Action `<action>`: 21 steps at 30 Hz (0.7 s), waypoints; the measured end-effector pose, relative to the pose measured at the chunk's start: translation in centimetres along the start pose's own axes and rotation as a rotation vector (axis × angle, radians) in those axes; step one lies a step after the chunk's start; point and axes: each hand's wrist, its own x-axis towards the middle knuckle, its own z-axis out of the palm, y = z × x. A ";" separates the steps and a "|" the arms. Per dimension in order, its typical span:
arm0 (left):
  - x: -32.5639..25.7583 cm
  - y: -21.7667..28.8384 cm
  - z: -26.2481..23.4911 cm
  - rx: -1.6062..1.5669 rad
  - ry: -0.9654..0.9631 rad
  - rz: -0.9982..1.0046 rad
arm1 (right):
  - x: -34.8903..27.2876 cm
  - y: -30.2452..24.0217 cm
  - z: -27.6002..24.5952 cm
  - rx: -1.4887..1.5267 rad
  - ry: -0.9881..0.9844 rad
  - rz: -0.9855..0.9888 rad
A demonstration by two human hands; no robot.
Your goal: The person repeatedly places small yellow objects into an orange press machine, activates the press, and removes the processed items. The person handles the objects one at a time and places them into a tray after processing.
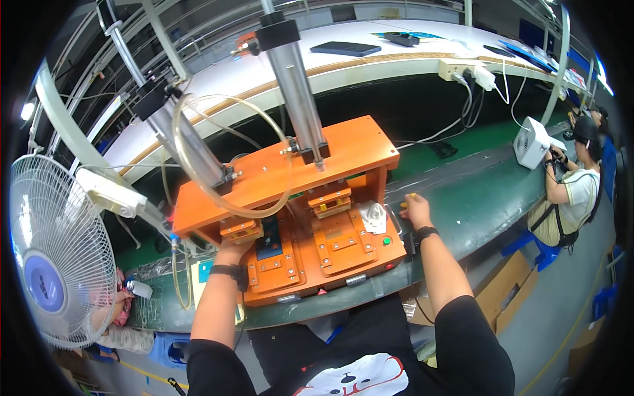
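An orange two-station press [337, 145] stands on the green bench before me, with two upright cylinders on top. My left hand [236, 249] reaches under the press's left head; its fingers are mostly hidden there. Beside it a dark blue flat piece [269, 239] lies at the left fixture [274, 269]. My right hand [416, 212] is past the press's right side, fingers curled together, with yellow showing at the fingertips; anything inside them is too small to make out. A white cloth [374, 218] rests on the press next to the right fixture [342, 244].
A big fan [59, 251] stands at the left. Looping air hoses [178, 132] hang before the cylinders. Behind is a white shelf [251, 76] with a dark flat device [346, 48] and a power strip [459, 69]. A co-worker [578, 178] sits right, near a white box-shaped fan [531, 144].
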 end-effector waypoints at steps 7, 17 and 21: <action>-1.7 -2.2 -0.2 -0.132 -0.066 -0.042 | -1.8 -0.7 -0.9 0.101 -0.033 0.031; -11.8 5.7 -4.7 -0.572 0.038 0.107 | -2.0 -1.2 -0.8 0.058 -0.041 -0.021; -14.9 5.1 -1.4 -0.604 0.242 0.141 | -2.1 -1.0 -0.8 0.088 -0.047 -0.034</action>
